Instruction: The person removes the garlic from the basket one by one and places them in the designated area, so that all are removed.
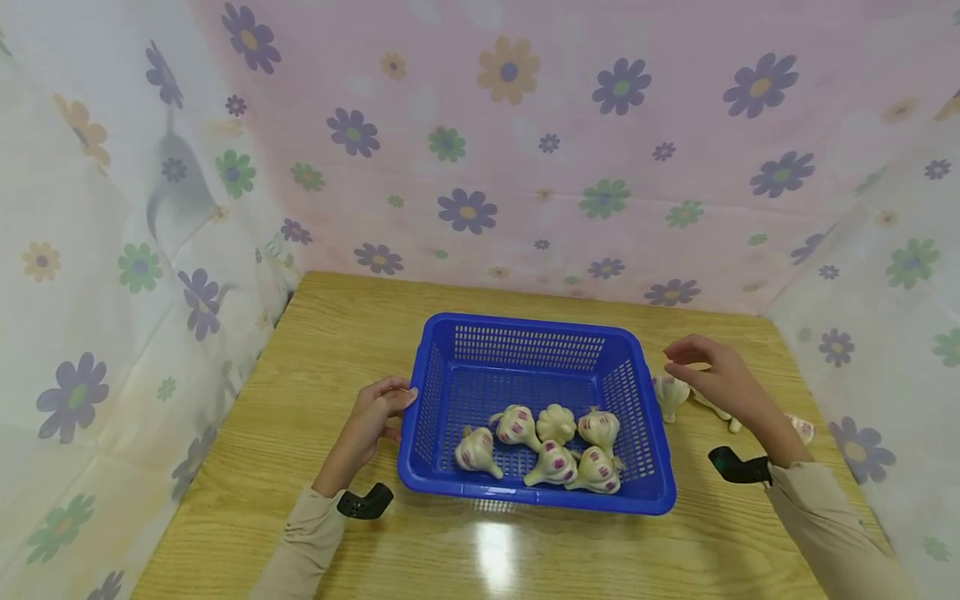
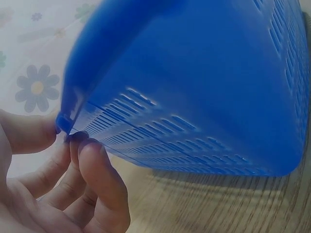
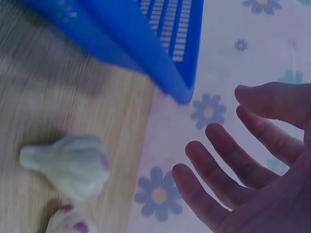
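A blue plastic basket (image 1: 536, 496) with slotted walls stands mid-table, several garlic bulbs (image 1: 557, 462) grouped in its front half. My left hand (image 1: 372, 417) pinches the basket's left rim between thumb and fingers; the left wrist view shows the thumb on one side of the rim (image 2: 80, 92) and curled fingers on the other. My right hand (image 1: 712, 375) hovers right of the basket, fingers loosely bent and holding nothing. Below it on the table lies a garlic bulb (image 1: 671, 396), also seen in the right wrist view as a pale bulb (image 3: 73, 165) with its stem pointing left.
More garlic lies under and beyond the right forearm, including a bulb (image 1: 801, 427) near the table's right side. The wooden table (image 1: 315, 358) meets flowered cloth (image 1: 525, 167) at the back and both sides. A black wrist camera (image 1: 365, 502) sits at the left cuff.
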Motion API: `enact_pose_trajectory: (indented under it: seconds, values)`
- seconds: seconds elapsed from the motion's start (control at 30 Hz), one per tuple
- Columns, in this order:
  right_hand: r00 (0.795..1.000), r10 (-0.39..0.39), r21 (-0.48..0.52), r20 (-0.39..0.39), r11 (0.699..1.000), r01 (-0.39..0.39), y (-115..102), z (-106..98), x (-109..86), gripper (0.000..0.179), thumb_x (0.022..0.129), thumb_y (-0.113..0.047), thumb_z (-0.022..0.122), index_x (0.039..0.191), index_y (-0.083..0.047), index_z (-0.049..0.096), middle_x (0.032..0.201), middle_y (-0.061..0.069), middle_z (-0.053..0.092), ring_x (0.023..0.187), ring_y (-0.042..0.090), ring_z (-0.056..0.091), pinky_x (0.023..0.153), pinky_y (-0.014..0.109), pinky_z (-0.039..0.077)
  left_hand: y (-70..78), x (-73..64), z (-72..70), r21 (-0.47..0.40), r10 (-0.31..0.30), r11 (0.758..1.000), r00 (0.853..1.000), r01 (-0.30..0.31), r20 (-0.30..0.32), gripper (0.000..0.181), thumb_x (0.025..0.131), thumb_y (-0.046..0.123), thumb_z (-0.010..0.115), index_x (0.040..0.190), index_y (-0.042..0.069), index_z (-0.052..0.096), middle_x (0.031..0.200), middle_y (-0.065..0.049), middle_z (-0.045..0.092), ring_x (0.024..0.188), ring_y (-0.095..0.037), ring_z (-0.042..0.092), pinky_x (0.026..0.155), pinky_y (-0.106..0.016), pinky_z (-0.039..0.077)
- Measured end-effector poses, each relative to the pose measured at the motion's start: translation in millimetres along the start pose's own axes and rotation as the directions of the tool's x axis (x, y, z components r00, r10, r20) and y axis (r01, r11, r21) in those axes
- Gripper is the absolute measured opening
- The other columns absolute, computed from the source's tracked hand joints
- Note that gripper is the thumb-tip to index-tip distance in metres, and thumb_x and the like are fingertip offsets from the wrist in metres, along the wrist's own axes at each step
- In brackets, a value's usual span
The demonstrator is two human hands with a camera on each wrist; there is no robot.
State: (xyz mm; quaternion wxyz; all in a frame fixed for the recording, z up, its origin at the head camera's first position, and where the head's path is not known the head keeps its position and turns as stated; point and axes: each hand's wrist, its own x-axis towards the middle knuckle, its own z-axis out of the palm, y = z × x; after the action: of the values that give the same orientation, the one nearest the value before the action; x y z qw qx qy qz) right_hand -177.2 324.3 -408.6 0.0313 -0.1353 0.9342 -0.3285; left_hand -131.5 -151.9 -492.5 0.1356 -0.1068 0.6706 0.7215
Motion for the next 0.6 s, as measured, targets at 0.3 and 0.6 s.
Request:
enact_pose_trajectory:
  seconds: [0.3,0.6]
  values:
    - [0.996,-0.051,0.053,0.075,0.997,0.048,-25.5,17.3,13.4,0.027,0.095,-0.019,0.058,0.115,-0.001,0.058,0.112,0.018,0.061,0.103,0.029,0.057,0.081,0.041,0.052,0.6,-0.4,1.6,-0.002,0.002,1.0,1.0,-0.002,0.002,0.031,0.091,0.017,0.062,0.113,-0.003,0.053,0.085,-0.005,0.062,0.067,-0.017,0.06,0.043,-0.028,0.047]
    - [0.985,-0.135,0.157,0.111,0.981,0.117,-53.9,29.3,22.8,0.021,0.094,-0.019,0.059,0.112,-0.008,0.06,0.11,0.008,0.062,0.1,0.017,0.057,0.081,0.027,0.05,0.1,0.5,0.4,0.003,0.006,1.0,1.0,-0.006,0.005,0.031,0.092,0.017,0.061,0.114,-0.003,0.053,0.085,-0.005,0.062,0.067,-0.017,0.06,0.043,-0.029,0.047]
